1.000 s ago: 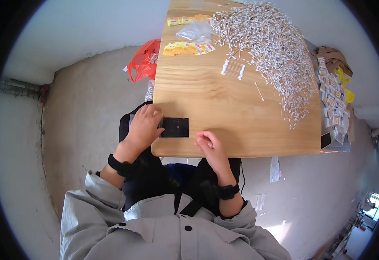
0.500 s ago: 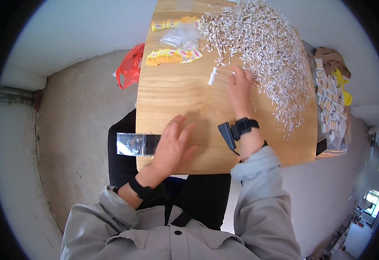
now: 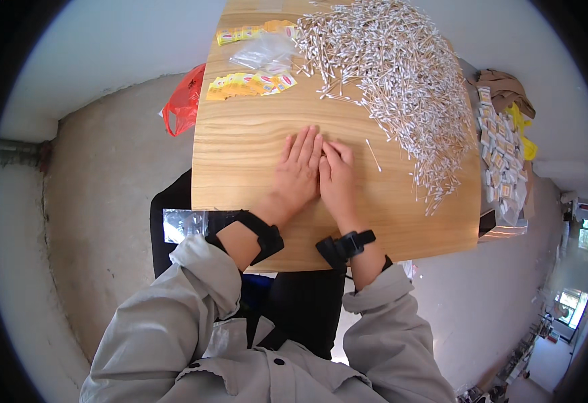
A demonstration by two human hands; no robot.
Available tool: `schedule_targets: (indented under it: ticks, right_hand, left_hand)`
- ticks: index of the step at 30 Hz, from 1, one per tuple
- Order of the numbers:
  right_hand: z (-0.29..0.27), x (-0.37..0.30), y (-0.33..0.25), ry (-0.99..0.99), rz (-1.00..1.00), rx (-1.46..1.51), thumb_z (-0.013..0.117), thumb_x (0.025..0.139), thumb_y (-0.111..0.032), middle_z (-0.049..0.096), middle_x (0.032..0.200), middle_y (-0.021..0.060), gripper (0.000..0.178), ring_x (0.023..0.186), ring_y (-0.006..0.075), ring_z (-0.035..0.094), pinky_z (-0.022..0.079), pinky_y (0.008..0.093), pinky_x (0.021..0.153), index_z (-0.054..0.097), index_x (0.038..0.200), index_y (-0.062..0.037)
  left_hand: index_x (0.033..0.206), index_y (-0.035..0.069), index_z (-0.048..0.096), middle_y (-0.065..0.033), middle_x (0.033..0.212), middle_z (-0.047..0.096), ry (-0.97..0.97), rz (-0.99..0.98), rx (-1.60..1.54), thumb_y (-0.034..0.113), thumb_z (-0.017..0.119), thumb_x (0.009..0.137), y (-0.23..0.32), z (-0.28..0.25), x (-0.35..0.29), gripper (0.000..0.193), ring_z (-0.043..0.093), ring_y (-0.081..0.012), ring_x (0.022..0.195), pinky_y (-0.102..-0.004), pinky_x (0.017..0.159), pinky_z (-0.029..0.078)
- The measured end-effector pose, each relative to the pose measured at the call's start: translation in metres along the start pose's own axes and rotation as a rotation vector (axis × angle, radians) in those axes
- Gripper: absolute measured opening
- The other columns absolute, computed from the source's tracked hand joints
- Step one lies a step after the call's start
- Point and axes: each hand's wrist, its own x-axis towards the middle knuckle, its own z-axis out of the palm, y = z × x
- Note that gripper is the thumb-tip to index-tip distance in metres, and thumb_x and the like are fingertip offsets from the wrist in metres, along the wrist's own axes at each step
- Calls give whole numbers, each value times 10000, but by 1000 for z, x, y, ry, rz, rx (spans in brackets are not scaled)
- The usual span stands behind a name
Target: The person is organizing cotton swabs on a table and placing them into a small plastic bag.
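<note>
My left hand (image 3: 298, 171) lies flat over the wooden table, its fingers stretched out and pointing away from me. Against its right side rests my right hand (image 3: 337, 176), fingers bent inward beside the left fingertips. Whatever lies under or between the two hands is hidden. A single cotton swab (image 3: 373, 155) is on the table just right of my right hand. Farther off, a big heap of cotton swabs (image 3: 401, 80) with white tips and wooden sticks spreads over the far and right part of the table (image 3: 240, 144).
At the far left lie yellow printed packets (image 3: 250, 84) and clear plastic bags (image 3: 265, 54). A red plastic bag (image 3: 185, 101) hangs by the left edge. Beyond the right edge are many small filled packs (image 3: 502, 151). A shiny clear sleeve (image 3: 183, 226) is near my left forearm.
My right hand has come back from the heap toward me and met my left hand, which moved forward and right. The neat row of swabs no longer shows; one loose swab does.
</note>
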Motion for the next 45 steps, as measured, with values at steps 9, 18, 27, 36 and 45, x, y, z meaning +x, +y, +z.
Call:
schedule_targets:
  ticks: [9, 18, 27, 36, 45]
  right_hand:
    - [-68, -17, 40, 295, 271, -374, 667, 812, -71, 553, 989, 126, 183, 950, 275, 560, 472, 372, 794, 639, 992, -56]
    - [-43, -14, 8, -29, 223, -32, 666, 815, -78, 590, 813, 90, 73, 739, 223, 616, 502, 332, 657, 644, 883, -59]
    - [-37, 22, 29, -23, 214, 194, 627, 825, -81, 584, 844, 110, 229, 808, 239, 612, 504, 342, 716, 649, 1052, -62]
    - [-15, 114, 48, 119, 154, -256, 632, 811, -80, 596, 890, 107, 149, 767, 263, 611, 497, 340, 682, 642, 958, -58]
    - [-36, -3, -3, -421, 370, 56, 667, 825, -145, 652, 728, 84, 102, 655, 183, 620, 491, 306, 608, 659, 897, -73]
  left_hand:
    - [1424, -33, 310, -179, 1516, 265, -191, -29, -285, 565, 601, 787, 22, -51, -66, 921, 241, -299, 1414, -438, 1145, 204]
    - [1443, -24, 279, -172, 1532, 230, -256, -32, -240, 688, 585, 706, 36, -50, -52, 1070, 174, -278, 1442, -454, 1165, 114]
    - [1423, -66, 272, -210, 1518, 241, -194, -67, -329, 600, 669, 685, 33, -49, -50, 1071, 213, -314, 1425, -452, 1152, 183]
    - [1436, -4, 299, -166, 1520, 269, -215, -53, -366, 557, 668, 706, 29, -58, -75, 992, 248, -279, 1417, -435, 1143, 210]
    - [1433, -5, 315, -176, 1523, 257, -217, -70, -368, 564, 638, 726, 27, -58, -78, 963, 227, -294, 1425, -477, 1146, 181]
